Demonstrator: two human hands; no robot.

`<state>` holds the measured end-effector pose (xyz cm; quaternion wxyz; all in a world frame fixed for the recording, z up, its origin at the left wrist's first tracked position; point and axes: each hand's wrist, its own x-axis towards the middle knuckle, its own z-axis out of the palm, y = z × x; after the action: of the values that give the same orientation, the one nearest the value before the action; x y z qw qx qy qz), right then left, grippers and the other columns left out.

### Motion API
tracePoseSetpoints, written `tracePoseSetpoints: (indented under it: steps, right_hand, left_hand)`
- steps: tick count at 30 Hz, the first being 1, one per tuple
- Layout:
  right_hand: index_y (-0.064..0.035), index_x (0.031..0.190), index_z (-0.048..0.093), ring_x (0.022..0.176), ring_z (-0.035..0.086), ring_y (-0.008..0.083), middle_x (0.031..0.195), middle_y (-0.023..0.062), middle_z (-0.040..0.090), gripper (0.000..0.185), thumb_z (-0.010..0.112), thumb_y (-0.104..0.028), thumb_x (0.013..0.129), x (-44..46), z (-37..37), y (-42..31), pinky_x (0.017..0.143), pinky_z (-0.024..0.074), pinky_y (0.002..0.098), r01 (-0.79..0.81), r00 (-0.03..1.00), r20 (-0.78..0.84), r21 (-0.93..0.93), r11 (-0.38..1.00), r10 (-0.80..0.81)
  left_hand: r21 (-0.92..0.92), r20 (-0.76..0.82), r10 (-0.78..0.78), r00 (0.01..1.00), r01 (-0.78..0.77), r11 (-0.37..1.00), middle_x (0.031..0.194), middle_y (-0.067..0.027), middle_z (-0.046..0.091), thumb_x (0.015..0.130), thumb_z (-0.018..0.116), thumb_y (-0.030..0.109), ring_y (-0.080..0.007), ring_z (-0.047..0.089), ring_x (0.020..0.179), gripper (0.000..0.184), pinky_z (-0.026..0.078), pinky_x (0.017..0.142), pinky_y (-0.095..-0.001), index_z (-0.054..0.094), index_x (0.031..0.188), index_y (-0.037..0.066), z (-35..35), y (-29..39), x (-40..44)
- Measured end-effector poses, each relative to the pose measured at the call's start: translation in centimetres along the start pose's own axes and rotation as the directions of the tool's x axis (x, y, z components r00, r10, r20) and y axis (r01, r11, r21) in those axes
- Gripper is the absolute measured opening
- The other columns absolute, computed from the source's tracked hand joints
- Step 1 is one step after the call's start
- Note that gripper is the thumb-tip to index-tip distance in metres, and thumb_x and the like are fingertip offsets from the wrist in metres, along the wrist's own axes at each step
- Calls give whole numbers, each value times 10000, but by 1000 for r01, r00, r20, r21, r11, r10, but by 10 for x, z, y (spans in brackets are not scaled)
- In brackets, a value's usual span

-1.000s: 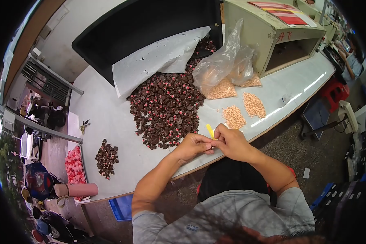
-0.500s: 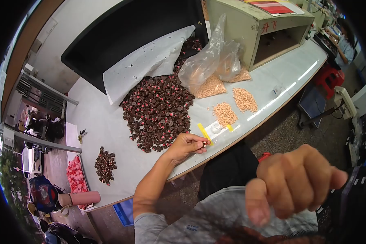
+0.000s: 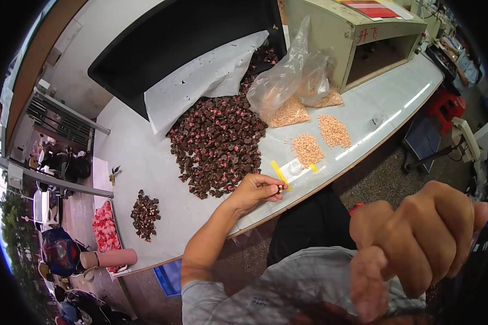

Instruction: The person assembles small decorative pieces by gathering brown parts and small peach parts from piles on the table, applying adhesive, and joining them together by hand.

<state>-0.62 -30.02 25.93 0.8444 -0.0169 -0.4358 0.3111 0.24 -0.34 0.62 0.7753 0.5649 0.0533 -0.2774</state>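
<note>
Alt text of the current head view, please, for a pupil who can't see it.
The person's left hand pinches a small dark piece over a pale table, near a large dark heap; the curled right hand looms close to the camera.

Left grip [image 3: 255, 192] partly hides a dark piece [image 3: 281, 188]; right grip [image 3: 417, 244] looks blurred.

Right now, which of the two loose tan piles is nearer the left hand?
The near pile, right beside the short yellow strip, is nearer the left hand; the far pile lies beyond it.
</note>
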Motion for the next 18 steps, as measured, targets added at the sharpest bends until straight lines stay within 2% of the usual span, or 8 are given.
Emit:
tracePoseSetpoints:
  steps: [2,6,8,11,14,15,18]
  right_hand:
    - [-101,638,436,426,451,191,460,49,435,548,297,-341,1111,7,-2,1,673,492,423,-31,999,24,-8,1000,31]
    - [-114,620,440,439,464,195,471,54,457,554,313,-343,1109,-17,17,4,746,478,528,166,974,-165,59,984,-154]
    - [-106,591,446,447,488,201,481,57,490,586,308,-343,1109,-12,2,-15,757,472,556,-9,999,-41,-13,1000,9]
    - [-96,561,451,455,508,206,487,60,514,613,303,-333,1106,-11,2,-19,762,468,578,-95,995,-6,-67,993,95]
    - [-83,636,497,450,515,214,473,58,502,549,324,-317,1102,-24,8,-15,809,477,617,102,990,-99,16,995,-100]
    - [-78,663,512,443,513,219,468,59,496,531,331,-317,1102,-41,21,-5,835,474,634,269,941,-240,102,958,-238]
    - [-94,735,481,355,423,163,430,27,442,438,360,-304,1100,-52,23,-7,633,529,517,240,937,-275,52,969,-217]
  left_hand:
    - [-4,13,6,1000,-6,1000,1160,-146,744,946,755,143,-174,732,918,295,608,827,-283,722,1181,-33,0,-2,1]
    - [-10,18,12,1000,-11,1000,1164,-149,742,945,757,145,-171,730,916,296,606,825,-280,722,1179,-33,0,0,3]
    - [-8,10,2,1000,-2,1000,1166,-149,741,944,758,146,-171,729,916,298,606,825,-280,721,1179,-34,0,-1,0]
    - [-6,13,3,1000,-3,1000,1166,-149,741,943,760,145,-171,730,916,300,607,824,-282,720,1179,-36,2,0,1]
    - [-7,13,7,1000,-7,1000,1165,-147,742,942,760,146,-172,730,919,302,607,825,-284,720,1178,-37,2,2,2]
    - [-9,16,8,1000,-8,1000,1165,-146,742,943,760,147,-172,730,919,302,608,825,-286,720,1178,-37,1,1,3]
    - [-3,12,5,1000,-5,1000,1166,-144,741,945,758,150,-174,731,919,302,610,827,-289,719,1177,-39,1,1,0]
